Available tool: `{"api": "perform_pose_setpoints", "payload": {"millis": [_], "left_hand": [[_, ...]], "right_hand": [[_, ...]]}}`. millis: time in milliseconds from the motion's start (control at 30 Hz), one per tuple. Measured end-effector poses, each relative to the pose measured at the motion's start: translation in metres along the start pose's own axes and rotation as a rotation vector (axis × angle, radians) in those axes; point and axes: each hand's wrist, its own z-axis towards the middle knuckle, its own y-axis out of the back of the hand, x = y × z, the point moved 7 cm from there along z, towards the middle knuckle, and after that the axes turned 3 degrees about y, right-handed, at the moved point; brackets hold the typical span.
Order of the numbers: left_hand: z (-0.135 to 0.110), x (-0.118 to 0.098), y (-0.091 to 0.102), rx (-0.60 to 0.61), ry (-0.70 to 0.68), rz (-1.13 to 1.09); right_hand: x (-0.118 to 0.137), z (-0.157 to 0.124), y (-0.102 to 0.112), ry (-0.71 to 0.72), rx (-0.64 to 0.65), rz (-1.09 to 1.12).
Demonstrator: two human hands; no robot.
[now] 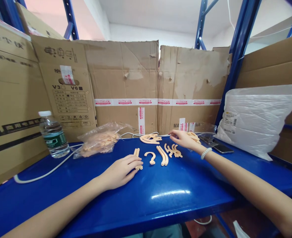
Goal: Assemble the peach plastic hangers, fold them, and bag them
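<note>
A person's left hand point(123, 169) drapes, fingers together, over pale strips point(136, 152) on the blue bench point(126, 211); the right hand point(182, 138) bends beside a pale heap point(195, 137). Whether either grips is hidden. The strips look light and stiff, likely best pinched mid-length.

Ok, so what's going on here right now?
A person's left grip lies over some straight pale pieces; whether it holds them is unclear. The right grip is stretched out toward the back, near a pale pile. Nearby on the blue table lie a hook-shaped piece, longer curved pieces and several small curved ones.
</note>
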Motion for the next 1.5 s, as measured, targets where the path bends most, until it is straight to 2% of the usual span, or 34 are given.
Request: {"api": "perform_pose_setpoints", "payload": {"millis": [167,300,467,1000,1233,1500], "left_hand": [[-0.002,-0.004,0.003,-0.002,-0.033,0.076],[-0.003,-0.007,0.002,0.024,-0.054,0.101],[-0.002,-0.006,0.003,0.033,-0.049,0.109],[-0.001,-0.007,0.004,0.011,-0.048,0.044],[-0.002,-0.004,0.0,0.054,-0.033,0.019],[-0.001,-0.002,0.002,0.017,-0.001,-0.03]], "right_hand": [[0.018,0.051,-0.033,0.056,0.221,0.036],[0.018,0.082,-0.065,0.027,0.427,0.029],[0.015,0.1,-0.093,0.006,0.528,0.009],[0.009,0.1,-0.102,-0.105,0.423,-0.042],[0.008,0.096,-0.093,-0.145,0.337,0.094],[0.006,0.083,-0.081,-0.24,0.246,0.377]]}}
